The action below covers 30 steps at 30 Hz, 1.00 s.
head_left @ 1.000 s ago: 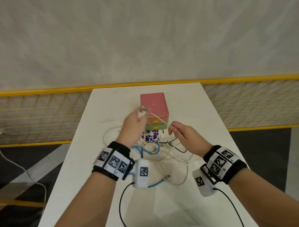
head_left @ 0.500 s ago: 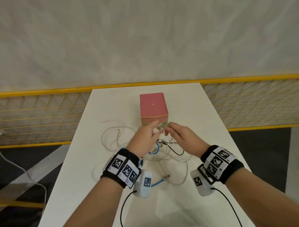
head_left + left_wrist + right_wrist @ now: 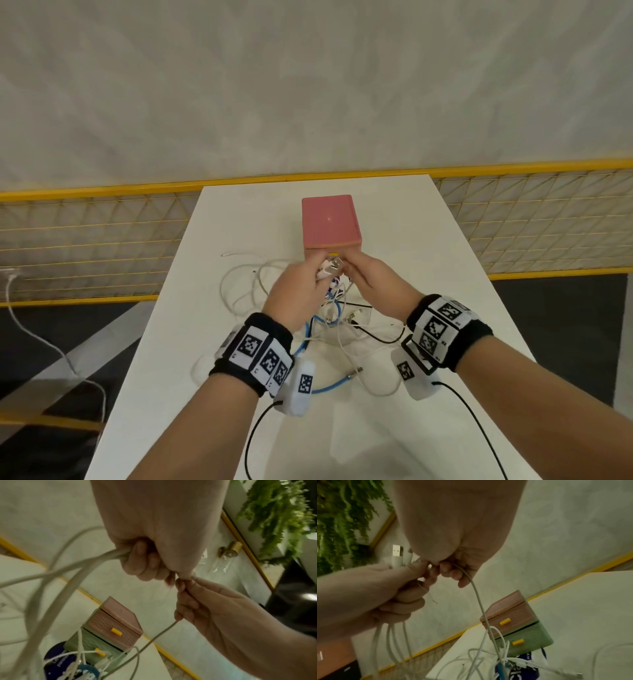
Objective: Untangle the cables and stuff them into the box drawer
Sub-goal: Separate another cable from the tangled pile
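Note:
A small box with a pink top [image 3: 330, 221] and a green lower drawer [image 3: 525, 639] stands mid-table, both yellow-handled drawers closed. My left hand [image 3: 305, 284] grips a bundle of white cable loops [image 3: 72, 566] just in front of the box, and a USB plug [image 3: 396, 551] sticks up from the fist. Fingertip to fingertip with it, my right hand [image 3: 359, 277] pinches a thin white strand [image 3: 476, 592] that hangs down into the tangle of cables [image 3: 342, 329] on the white table [image 3: 411, 240].
A blue cable [image 3: 329, 387] and a black cable [image 3: 376, 337] lie in the tangle near my wrists. A purple-printed item [image 3: 520, 672] sits under the wires before the box. More white loops [image 3: 239, 284] lie to the left. A yellow mesh fence [image 3: 85, 240] borders the table's far sides.
My left hand came down and right from beside the box to meet my right hand in front of it. Both hands now hold white cable close together.

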Motion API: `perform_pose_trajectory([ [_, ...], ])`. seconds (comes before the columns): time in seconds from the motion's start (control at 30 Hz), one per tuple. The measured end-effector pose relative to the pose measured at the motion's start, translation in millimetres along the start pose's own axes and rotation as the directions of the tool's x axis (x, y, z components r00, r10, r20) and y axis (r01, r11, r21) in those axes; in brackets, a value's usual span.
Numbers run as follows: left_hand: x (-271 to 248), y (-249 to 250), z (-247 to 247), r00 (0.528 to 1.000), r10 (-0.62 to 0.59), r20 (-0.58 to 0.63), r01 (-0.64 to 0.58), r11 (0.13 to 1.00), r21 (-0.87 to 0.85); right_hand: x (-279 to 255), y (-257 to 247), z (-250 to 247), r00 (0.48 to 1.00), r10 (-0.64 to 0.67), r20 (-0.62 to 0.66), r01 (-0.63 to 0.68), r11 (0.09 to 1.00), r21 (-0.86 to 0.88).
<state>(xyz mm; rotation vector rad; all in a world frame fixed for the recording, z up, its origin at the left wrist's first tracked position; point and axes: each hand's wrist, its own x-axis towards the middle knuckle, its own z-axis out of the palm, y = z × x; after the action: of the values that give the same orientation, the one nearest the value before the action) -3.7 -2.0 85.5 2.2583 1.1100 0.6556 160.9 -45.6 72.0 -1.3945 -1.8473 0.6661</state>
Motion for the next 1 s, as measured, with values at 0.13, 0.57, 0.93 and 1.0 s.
perform_pose_trajectory([
  [0.13, 5.4, 4.1, -16.6, 0.988, -0.008, -0.157, 0.003, 0.999, -0.037, 7.7, 6.8, 6.5, 1.000, -0.009, -0.016, 0.009, 1.000, 0.007],
  [0.57, -0.5, 14.0, -18.6, 0.999, -0.008, 0.047, 0.006, 0.998, 0.057, 5.7, 11.6, 0.7, 0.999, 0.004, 0.036, -0.002, 0.999, -0.040],
  [0.93, 17.9, -6.1, -42.9, 0.997, -0.014, -0.076, 0.017, 0.999, 0.035, -17.2, 47.0, -10.7, 0.998, 0.042, 0.041, -0.027, 0.949, -0.315],
  [1.0, 16.3, -8.3, -37.5, 0.998, -0.040, -0.043, 0.041, 0.998, 0.041, -11.4, 46.7, -8.1, 0.992, 0.115, 0.043, -0.088, 0.913, -0.398],
])
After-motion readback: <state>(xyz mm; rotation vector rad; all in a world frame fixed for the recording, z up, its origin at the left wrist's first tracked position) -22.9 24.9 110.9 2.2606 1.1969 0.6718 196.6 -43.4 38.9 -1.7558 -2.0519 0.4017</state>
